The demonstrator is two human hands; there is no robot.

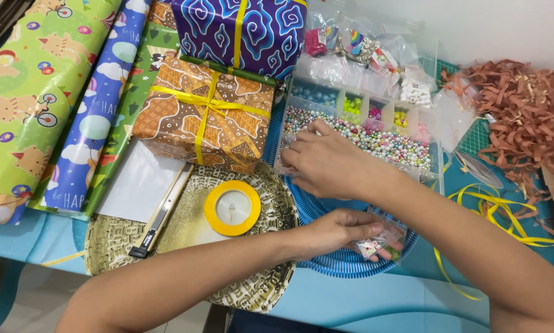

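My right hand (pixel 326 161) reaches into a clear compartment box (pixel 434 176) of small beads, fingertips in the long section of pastel pearl beads (pixel 388 142). Whether it pinches a bead is hidden. My left hand (pixel 342 233) holds a small clear plastic bag (pixel 382 240) with a few coloured beads, just below the right hand and over a blue ribbed round plate (pixel 326 262). Other compartments hold blue, green, pink and yellow beads (pixel 353 105).
A brown patterned gift box with yellow ribbon (pixel 203 114) and a blue wrapped box (pixel 252 31) stand at the back. A yellow ribbon spool (pixel 232 208) and a utility knife (pixel 160 216) lie on a gold round tray (pixel 110 243). Wrapping paper rolls (pixel 36 92) left; brown paper shreds (pixel 524 117) right.
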